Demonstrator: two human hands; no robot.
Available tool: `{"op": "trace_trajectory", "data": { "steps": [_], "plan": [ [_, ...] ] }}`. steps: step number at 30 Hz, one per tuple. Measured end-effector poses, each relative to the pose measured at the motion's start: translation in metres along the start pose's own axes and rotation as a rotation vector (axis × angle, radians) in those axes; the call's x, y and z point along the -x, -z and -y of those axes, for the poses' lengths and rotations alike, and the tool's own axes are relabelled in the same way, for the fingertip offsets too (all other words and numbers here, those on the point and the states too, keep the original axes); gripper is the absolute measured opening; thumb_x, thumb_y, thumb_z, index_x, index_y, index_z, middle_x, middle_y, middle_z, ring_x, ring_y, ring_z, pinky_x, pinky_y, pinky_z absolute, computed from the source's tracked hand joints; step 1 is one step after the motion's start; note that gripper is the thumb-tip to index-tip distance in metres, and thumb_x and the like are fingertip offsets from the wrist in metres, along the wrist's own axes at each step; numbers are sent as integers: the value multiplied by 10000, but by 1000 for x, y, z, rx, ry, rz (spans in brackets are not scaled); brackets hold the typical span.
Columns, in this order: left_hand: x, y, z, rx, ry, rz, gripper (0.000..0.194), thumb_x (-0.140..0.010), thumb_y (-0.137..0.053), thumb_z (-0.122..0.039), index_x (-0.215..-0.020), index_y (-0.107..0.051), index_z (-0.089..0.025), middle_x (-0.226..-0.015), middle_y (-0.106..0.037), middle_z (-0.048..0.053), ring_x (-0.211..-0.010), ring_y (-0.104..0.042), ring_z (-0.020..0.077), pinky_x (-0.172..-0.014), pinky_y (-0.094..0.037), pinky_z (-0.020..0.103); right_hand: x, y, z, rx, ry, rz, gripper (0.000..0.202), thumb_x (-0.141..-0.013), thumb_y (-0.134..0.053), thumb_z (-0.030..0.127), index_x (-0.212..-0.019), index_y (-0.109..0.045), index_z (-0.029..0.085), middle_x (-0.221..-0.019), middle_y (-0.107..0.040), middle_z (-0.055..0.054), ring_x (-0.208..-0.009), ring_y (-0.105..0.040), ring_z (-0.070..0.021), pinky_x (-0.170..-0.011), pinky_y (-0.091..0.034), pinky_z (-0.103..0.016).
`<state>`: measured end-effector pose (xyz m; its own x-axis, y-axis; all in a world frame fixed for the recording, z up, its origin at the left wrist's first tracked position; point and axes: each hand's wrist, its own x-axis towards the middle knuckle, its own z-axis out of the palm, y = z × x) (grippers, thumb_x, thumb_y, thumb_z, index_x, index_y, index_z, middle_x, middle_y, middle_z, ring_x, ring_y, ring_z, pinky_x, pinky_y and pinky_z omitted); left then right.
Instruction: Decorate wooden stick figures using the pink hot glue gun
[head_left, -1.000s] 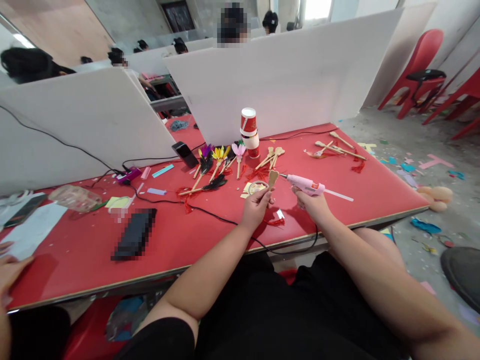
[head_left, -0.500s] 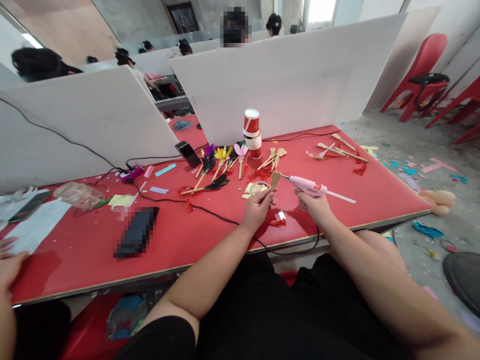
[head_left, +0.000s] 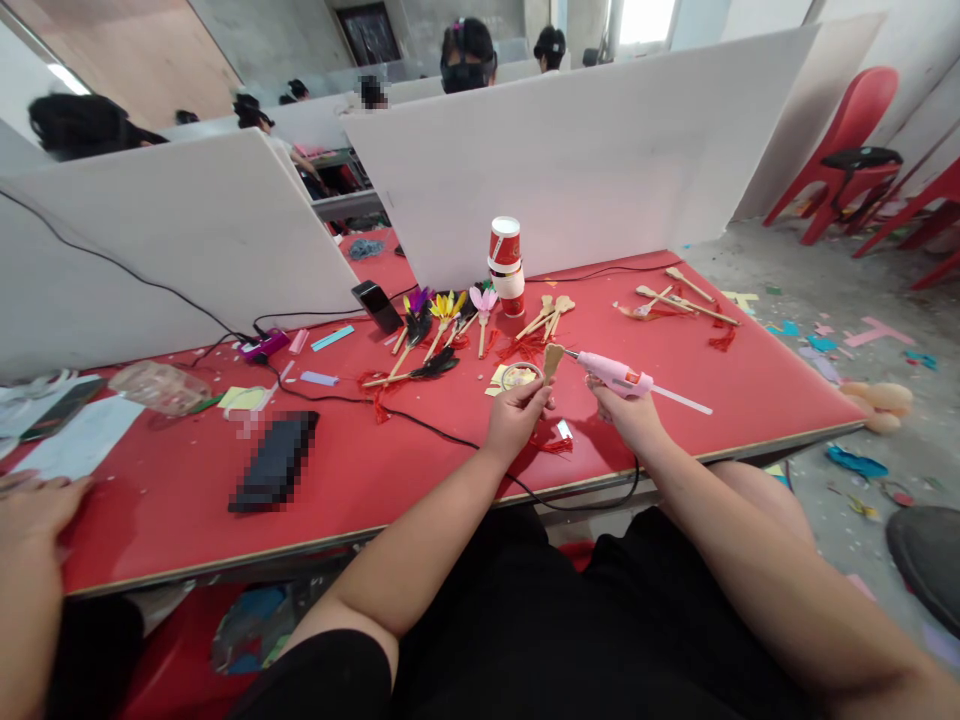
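My left hand (head_left: 520, 412) is closed around the handle of a small wooden paddle-shaped stick (head_left: 553, 361), its wide end pointing up. In my right hand (head_left: 624, 405) is a pink glue gun (head_left: 611, 373), with a clear glue stick (head_left: 681, 399) poking out of its back. The gun's nozzle is at the edge of the wide end; whether they touch I cannot tell. A roll of tape (head_left: 520, 376) lies on yellow paper just beyond my left hand. Red tassel threads (head_left: 553, 445) lie under my hands on the red table (head_left: 420, 470).
Sticks with petals and feathers (head_left: 444, 312) lie at the back, left of stacked paper cups (head_left: 506, 265). More wooden sticks (head_left: 553, 314) sit nearby, others (head_left: 686, 303) farther right. A black cable (head_left: 442, 432) crosses the table. A dark pouch-like thing (head_left: 274, 462) and another person's hand (head_left: 41, 505) are left.
My hands, the wooden stick and the glue gun stay almost in place. At the far left, the other person's hand has moved right over the table.
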<state>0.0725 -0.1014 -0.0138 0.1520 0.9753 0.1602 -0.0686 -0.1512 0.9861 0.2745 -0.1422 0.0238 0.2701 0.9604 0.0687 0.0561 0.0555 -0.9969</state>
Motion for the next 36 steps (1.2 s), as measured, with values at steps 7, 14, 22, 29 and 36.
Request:
{"op": "trace_trajectory", "data": {
  "steps": [7,14,22,29,36],
  "plan": [
    [0,-3,0,41,83,-23,673,-773,-926,-642,-1199,-885,-123,-788,-830,85,-611,-722,134,-628,-635,263,1,-3,-7,62,43,-29,369,-829,-836,542,-945,-639,253,-645,-573,54,-523,-525,-150,-543,-455,-308],
    [2,-3,-4,83,164,9,684,-741,-947,-658,-1150,-886,-113,-816,-836,87,-664,-770,179,-644,-675,307,2,-6,-21,130,148,-9,268,-926,-771,489,-1015,-653,265,-751,-605,24,-617,-572,-175,-580,-489,-321],
    [0,-3,-3,114,202,29,737,-721,-962,-666,-1179,-874,-95,-808,-830,87,-648,-760,172,-632,-664,303,9,-7,-17,154,158,16,238,-962,-726,433,-1108,-661,256,-838,-662,-6,-677,-598,-189,-639,-508,-337],
    [0,-2,-3,113,203,54,760,-723,-951,-704,-1182,-872,-105,-783,-822,83,-595,-737,159,-597,-635,290,12,-7,-11,260,197,-17,227,-913,-727,408,-1062,-660,251,-852,-688,-11,-720,-590,-201,-697,-487,-328],
    [1,-4,-3,133,215,51,797,-710,-953,-716,-1206,-866,-97,-780,-818,79,-637,-742,161,-613,-650,289,9,-4,-17,447,238,21,241,-918,-645,375,-1125,-666,252,-866,-735,-24,-728,-654,-225,-691,-447,-314]
  ]
}}
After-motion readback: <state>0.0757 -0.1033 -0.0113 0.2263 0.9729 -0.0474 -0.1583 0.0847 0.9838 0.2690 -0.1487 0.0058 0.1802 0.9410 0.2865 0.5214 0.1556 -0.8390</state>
